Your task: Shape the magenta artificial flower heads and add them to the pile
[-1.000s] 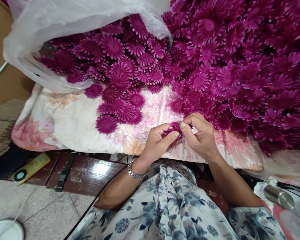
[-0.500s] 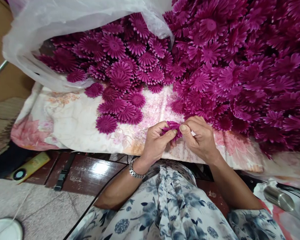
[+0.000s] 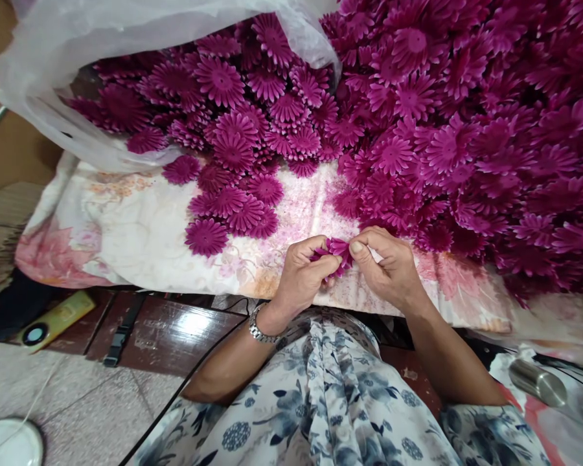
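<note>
Close to the table's near edge, a magenta artificial flower (image 3: 337, 248) is held between both hands, its petals bunched. My left hand (image 3: 305, 272) pinches it from the left, thumb on top. From the right, the thumb and forefinger of my right hand (image 3: 387, 266) are closed on its petal edge. Fingers cover much of the flower. Several loose magenta flower pieces (image 3: 206, 237) lie on the cloth to the left of my hands. A large heap of the same flowers (image 3: 444, 152) rises just beyond and to the right of my right hand.
A white plastic bag (image 3: 34, 77) opens at the back left with more flowers spilling from it. The floral cloth (image 3: 140, 223) covers the table. A metal cylinder (image 3: 538, 382) lies at lower right; a yellow box (image 3: 61, 318) sits below the table at left.
Both hands stay nearly in place on the flower. Its petals look more spread and turned between the fingers. The view has shifted slightly.
</note>
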Tool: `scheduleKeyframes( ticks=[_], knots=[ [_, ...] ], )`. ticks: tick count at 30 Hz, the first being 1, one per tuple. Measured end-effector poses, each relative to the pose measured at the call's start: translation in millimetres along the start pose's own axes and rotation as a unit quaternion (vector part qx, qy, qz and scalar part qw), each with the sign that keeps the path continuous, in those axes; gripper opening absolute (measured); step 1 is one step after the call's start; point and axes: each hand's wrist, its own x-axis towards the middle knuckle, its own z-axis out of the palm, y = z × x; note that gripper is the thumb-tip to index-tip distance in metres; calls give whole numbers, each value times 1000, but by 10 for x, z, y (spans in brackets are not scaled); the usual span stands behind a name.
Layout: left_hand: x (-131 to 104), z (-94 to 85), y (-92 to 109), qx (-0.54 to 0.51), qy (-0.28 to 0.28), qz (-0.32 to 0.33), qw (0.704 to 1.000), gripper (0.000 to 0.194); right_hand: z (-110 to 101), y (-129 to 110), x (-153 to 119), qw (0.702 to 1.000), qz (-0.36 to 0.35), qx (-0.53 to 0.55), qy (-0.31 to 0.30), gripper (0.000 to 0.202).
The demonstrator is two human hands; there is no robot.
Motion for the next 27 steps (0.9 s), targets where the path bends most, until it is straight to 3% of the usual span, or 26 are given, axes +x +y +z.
scheduleKeyframes(
  ticks=[4,8,11,13,15,18,20,23,24,25,27],
  knots=[
    [-14,-17,29,-20,-6,-11,1000,9,10,0,-32,999,34,20,25,22],
    [-21,-17,73,-45,10,-18,999,12,-12,10,-57,992,82,25,91,20],
    [-18,-15,96,-48,21,-19,998,9,-198,75,-3,983,41,-61,170,14],
    [-16,-15,101,-48,22,-21,998,8,-464,154,83,945,-7,-207,252,14],
    [-12,-12,95,-51,21,-27,998,7,-792,236,185,876,-32,-369,310,19],
    [-2,0,74,-54,18,-25,998,8,-1138,274,296,845,14,-483,227,47],
    [8,13,58,-45,14,-17,999,10,-1116,202,304,864,8,-465,191,49],
    [16,35,42,-26,2,-5,1000,11,-737,10,220,943,-82,-276,165,28],
    [17,40,39,-19,-5,-1,1000,11,-581,-44,185,971,-91,-200,89,24],
    [19,44,38,-12,-13,3,1000,12,-445,-80,158,987,-81,-140,16,18],
    [25,48,41,-4,-22,8,1000,14,-295,-88,146,997,-40,-57,11,6]
  ],
)
